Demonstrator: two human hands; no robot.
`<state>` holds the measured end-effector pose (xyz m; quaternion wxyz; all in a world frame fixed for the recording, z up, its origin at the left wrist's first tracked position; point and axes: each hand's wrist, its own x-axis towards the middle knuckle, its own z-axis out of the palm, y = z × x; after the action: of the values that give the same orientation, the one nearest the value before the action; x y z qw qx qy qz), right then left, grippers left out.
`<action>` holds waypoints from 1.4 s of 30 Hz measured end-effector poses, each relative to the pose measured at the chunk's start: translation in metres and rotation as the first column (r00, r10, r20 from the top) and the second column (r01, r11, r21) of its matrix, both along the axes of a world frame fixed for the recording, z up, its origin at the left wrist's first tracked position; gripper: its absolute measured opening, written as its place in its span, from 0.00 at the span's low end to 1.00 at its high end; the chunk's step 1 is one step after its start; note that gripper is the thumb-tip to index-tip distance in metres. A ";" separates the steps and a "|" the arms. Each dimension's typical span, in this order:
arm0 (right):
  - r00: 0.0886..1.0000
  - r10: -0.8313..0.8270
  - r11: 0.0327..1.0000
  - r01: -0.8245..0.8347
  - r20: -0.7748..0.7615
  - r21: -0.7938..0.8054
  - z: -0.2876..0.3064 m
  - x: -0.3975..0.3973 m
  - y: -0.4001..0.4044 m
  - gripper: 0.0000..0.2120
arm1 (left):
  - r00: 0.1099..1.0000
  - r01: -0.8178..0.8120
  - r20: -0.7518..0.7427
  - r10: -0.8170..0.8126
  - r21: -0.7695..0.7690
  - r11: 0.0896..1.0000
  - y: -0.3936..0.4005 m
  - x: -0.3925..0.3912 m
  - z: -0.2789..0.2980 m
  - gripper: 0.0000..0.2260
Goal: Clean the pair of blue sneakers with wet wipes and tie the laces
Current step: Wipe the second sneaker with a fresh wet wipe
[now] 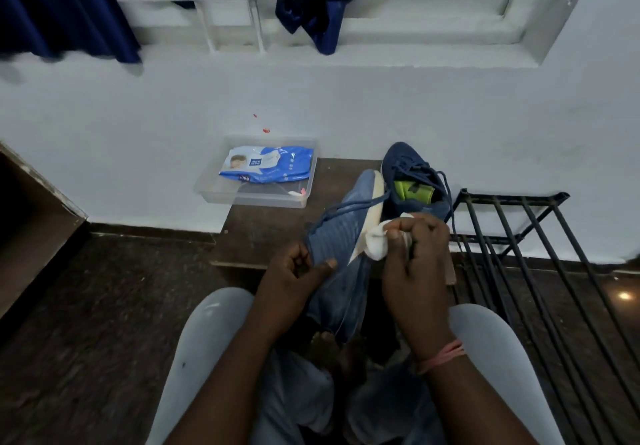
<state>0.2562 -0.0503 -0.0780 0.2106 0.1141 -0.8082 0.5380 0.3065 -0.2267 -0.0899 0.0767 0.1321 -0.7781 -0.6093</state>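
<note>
My left hand grips one blue sneaker by its upper, toe pointing away from me and its pale sole edge turned to the right. My right hand holds a bunched white wet wipe against that sole edge. The second blue sneaker, with a green insole and loose laces, stands on the low brown stool just behind. A blue pack of wet wipes lies in a clear plastic tray.
The tray sits at the stool's far left corner against the white wall. A black metal rack stands to the right. My knees in light trousers frame the bottom. Dark blue curtains hang over the window grille above.
</note>
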 end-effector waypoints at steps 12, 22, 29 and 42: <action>0.866 0.396 0.804 -0.166 0.306 -0.571 -0.012 0.012 -0.012 0.22 | 1.000 -0.011 0.022 0.004 0.315 0.949 0.001 0.004 -0.010 0.05; 0.832 0.345 0.814 -0.034 0.435 -0.580 -0.006 0.015 -0.002 0.11 | 0.997 -0.027 0.078 -0.014 0.501 0.865 -0.001 0.003 -0.014 0.14; 0.955 0.206 0.969 -0.168 0.215 -0.182 0.009 0.015 -0.004 0.05 | 0.990 0.079 0.054 -0.127 0.532 0.843 -0.006 -0.001 -0.014 0.17; 0.913 0.389 0.649 -0.180 -0.120 0.739 -0.013 0.043 -0.026 0.23 | 0.997 -0.048 0.079 -0.006 0.668 0.743 -0.004 -0.003 -0.008 0.24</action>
<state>0.2997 -0.0763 -0.0912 0.1689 0.3849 -0.8878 0.1876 0.3031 -0.2305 -0.0981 0.0015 0.1825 -0.5087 -0.8414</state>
